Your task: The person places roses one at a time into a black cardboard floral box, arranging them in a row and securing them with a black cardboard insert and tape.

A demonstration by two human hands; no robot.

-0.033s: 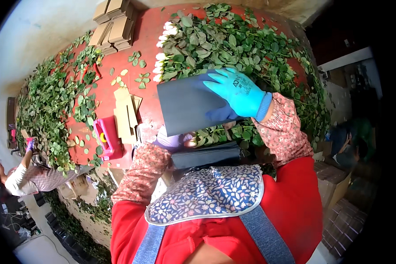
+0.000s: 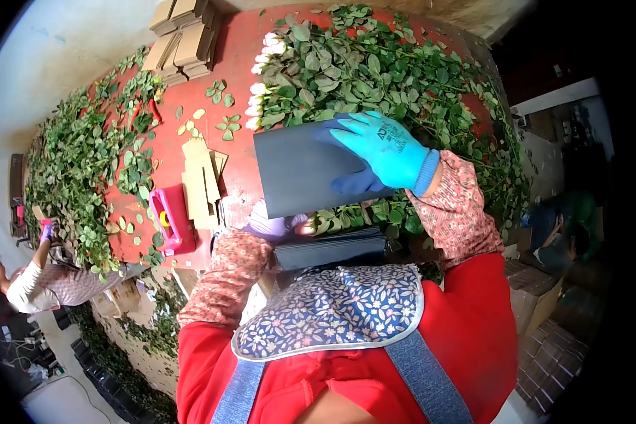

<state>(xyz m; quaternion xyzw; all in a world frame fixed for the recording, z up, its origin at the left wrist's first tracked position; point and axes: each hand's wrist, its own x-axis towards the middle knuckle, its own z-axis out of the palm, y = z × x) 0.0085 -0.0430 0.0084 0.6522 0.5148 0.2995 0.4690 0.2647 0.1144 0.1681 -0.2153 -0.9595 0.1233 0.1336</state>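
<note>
A dark, nearly black sheet (image 2: 297, 166) lies tilted in front of me, over the leafy stems. My right hand (image 2: 385, 148), in a bright blue glove, rests on its right part with fingers stretched out and apart. Down by the sheet's lower left corner is my left hand (image 2: 267, 227), in a pale purple glove; the sheet and sleeve hide most of its fingers. A pale pinkish tip (image 2: 305, 228), perhaps a flower bud, shows beside it. Close to my apron sits a stack of dark sheets (image 2: 336, 247). White rose heads (image 2: 255, 106) line up beyond the sheet.
Leafy rose stems (image 2: 403, 71) cover the right of the red table (image 2: 240, 35). Left of the sheet are cardboard pieces (image 2: 201, 184) and a pink case (image 2: 173, 220). Cardboard stacks (image 2: 184, 46) stand at the back. Another person (image 2: 42, 279) works at far left, beside more foliage (image 2: 78, 191).
</note>
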